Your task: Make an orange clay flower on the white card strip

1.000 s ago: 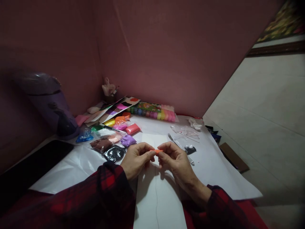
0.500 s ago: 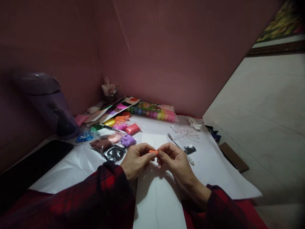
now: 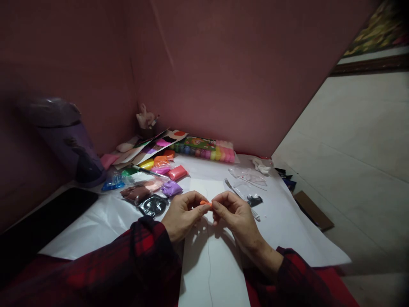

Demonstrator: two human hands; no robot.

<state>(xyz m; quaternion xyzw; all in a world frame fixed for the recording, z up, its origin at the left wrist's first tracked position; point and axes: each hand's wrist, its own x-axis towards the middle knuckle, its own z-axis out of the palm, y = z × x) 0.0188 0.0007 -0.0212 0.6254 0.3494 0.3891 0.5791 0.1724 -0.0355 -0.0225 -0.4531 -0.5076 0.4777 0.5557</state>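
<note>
A small orange piece of clay (image 3: 206, 204) is pinched between the fingertips of both hands. My left hand (image 3: 187, 213) grips its left part, and my right hand (image 3: 234, 215) grips its right end, the fingertips nearly touching. Both hands are above a white board (image 3: 213, 273) with a thin line running down its length. Just right of my right hand lie a fork (image 3: 228, 183) and a black clay packet (image 3: 254, 201). A purple clay packet (image 3: 171, 188) lies behind my left hand.
Several colored clay packets, including a red one (image 3: 177, 172), lie at the left. Behind them is a long multicolored pack (image 3: 207, 149). A black tablet-like slab (image 3: 51, 213) and a purple container (image 3: 73, 145) stand further left. Crumpled clear plastic (image 3: 247, 175) is at the right.
The fingers of my right hand have shifted very slightly around the orange clay. Everything else looks the same.
</note>
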